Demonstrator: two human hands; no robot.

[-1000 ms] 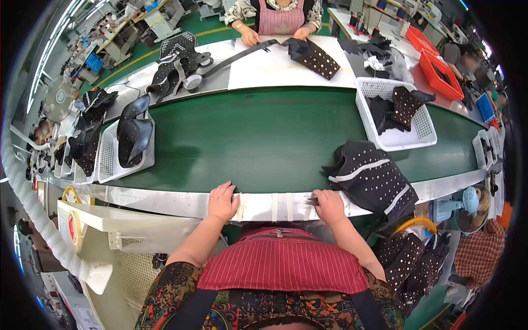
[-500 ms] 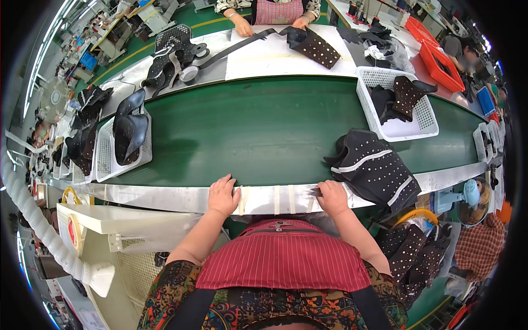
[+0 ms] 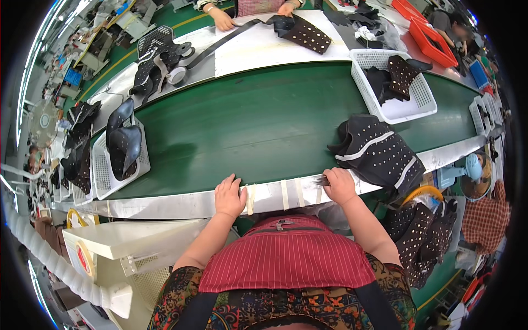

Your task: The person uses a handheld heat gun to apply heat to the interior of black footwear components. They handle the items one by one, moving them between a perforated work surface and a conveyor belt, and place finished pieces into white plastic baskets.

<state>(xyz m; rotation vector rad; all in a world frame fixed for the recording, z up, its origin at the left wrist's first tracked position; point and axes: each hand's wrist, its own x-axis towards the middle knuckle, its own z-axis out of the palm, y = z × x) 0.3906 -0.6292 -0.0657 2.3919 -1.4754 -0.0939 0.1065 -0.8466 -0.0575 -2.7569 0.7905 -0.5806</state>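
In the head view, the studded black piece (image 3: pixel 379 154) lies folded at the centre right of the frame, partly over the metal edge (image 3: pixel 165 204) of the green belt (image 3: pixel 247 121), just beside the right hand (image 3: pixel 339 186). Two white strips already cross it. Neither hand holds it, so handling of it appears to be paused or not begun; whether it is finished cannot be told. More dark pieces fill the white basket (image 3: pixel 422 102) at the upper right and the left basket (image 3: pixel 102 179) at the centre left; which of them are done does not show. At the top, a co-worker's hands (image 3: pixel 224 21) are at a long black strip (image 3: pixel 228 37) and another studded piece (image 3: pixel 305 36) on the far counter (image 3: pixel 247 55), work that looks unfinished.

The left hand (image 3: pixel 230 197) rests palm down on the metal edge, its fingers slightly apart and pointing up the frame. The right hand is curled over the same edge, fingers close together; a small dark thing (image 3: pixel 320 181) pokes out beside them, and whether they are clamped on it cannot be told. Both forearms slant inward from the lower corners.
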